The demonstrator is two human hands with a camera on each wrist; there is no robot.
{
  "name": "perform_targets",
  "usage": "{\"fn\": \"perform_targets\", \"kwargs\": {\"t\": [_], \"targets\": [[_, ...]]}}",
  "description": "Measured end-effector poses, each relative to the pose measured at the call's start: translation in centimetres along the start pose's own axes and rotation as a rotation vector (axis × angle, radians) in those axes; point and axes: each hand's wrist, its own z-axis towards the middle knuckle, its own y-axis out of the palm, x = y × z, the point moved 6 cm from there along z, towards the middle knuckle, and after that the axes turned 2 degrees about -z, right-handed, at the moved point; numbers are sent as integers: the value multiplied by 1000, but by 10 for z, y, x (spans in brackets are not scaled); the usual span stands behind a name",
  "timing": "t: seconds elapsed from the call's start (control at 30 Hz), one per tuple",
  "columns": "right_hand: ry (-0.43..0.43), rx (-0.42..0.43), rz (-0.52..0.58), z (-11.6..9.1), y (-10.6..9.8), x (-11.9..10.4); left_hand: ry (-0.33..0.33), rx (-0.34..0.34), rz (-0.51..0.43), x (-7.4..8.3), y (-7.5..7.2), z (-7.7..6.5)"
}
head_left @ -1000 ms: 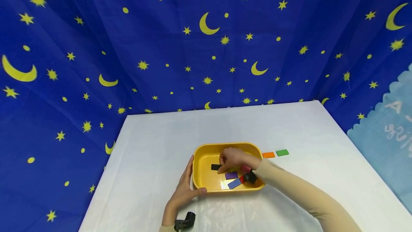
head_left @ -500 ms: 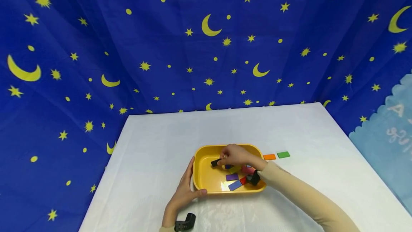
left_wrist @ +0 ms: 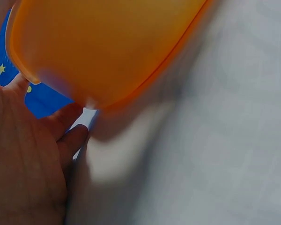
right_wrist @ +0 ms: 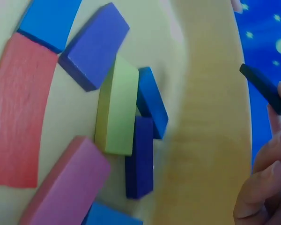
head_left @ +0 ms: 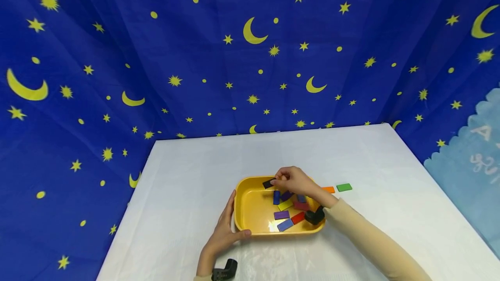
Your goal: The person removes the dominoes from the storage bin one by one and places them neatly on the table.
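A yellow plastic tub (head_left: 250,220) stands on the white table with several flat rectangular blocks in it. My right hand (head_left: 296,181) pinches a black block (head_left: 268,184) by one end, over the tub's far rim; the right wrist view also shows this black block (right_wrist: 262,86) between fingers and thumb. My left hand (head_left: 223,232) rests against the tub's left side, fingers spread along the wall and thumb at the near corner. In the tub lie a yellow block (head_left: 285,205), a dark blue block (head_left: 276,197), a red block (head_left: 298,217) and a purple block (head_left: 281,215).
On the table to the right of the tub lie an orange block (head_left: 329,189), partly behind the right wrist, and a green block (head_left: 344,187). A blue cloth (head_left: 218,55) with moons and stars hangs behind the table. Each wrist wears a black camera.
My right hand has lifted the black block from the tub floor and moved it up and away toward the far rim. More blocks in the tub show now. The left hand stays put.
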Motion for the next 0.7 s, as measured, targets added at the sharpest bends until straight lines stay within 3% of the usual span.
{"fn": "perform_targets", "kwargs": {"t": [0.2, 0.33, 0.47, 0.7], "targets": [[112, 127, 83, -20, -33, 14, 9, -1, 5, -2, 1, 1], [169, 222, 92, -37, -69, 27, 4, 1, 11, -21, 3, 5], [220, 283, 58, -55, -107, 45, 5, 11, 30, -39, 3, 8], [363, 318, -10, -85, -154, 93, -5, 22, -3, -45, 2, 9]]}}
